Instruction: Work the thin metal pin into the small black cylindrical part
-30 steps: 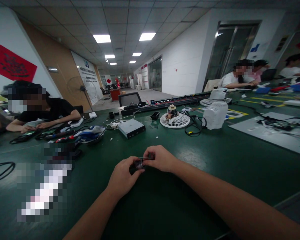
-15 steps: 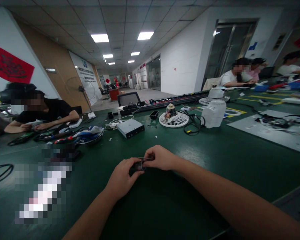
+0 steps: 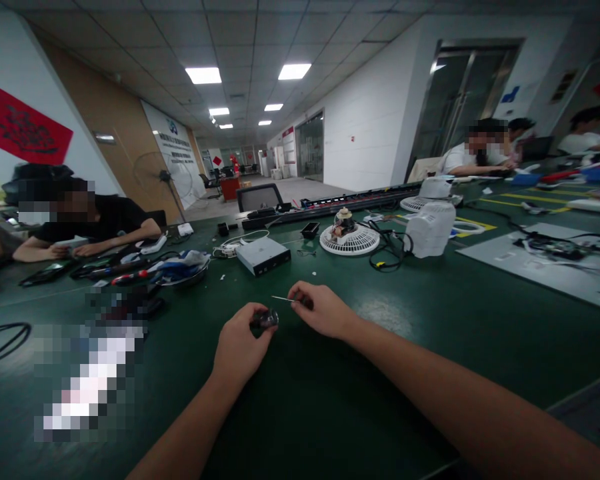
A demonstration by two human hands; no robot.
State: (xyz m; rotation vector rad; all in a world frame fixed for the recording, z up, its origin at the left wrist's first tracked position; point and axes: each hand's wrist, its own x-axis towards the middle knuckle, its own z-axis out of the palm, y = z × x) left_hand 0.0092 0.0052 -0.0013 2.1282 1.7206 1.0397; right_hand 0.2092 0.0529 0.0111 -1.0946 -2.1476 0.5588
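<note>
My left hand (image 3: 240,343) is closed around a small dark cylindrical part with a metal end (image 3: 266,319), held just above the green table (image 3: 330,413). My right hand (image 3: 321,310) pinches a thin metal pin (image 3: 283,299) that points left, its tip a little above and apart from the part. Both hands hover near the table's middle, close to me.
Beyond the hands lie a white box drive (image 3: 263,256), a fan grille with a motor (image 3: 349,239), a white fan housing (image 3: 431,229), black cables (image 3: 387,257) and a tray of tools (image 3: 177,270). A grey mat (image 3: 540,263) covers the right. Other people sit at the left (image 3: 87,223) and far right (image 3: 473,160).
My right hand has pulled the thin pin out and away from the dark part, moving up and right. My left hand has lifted the part slightly.
</note>
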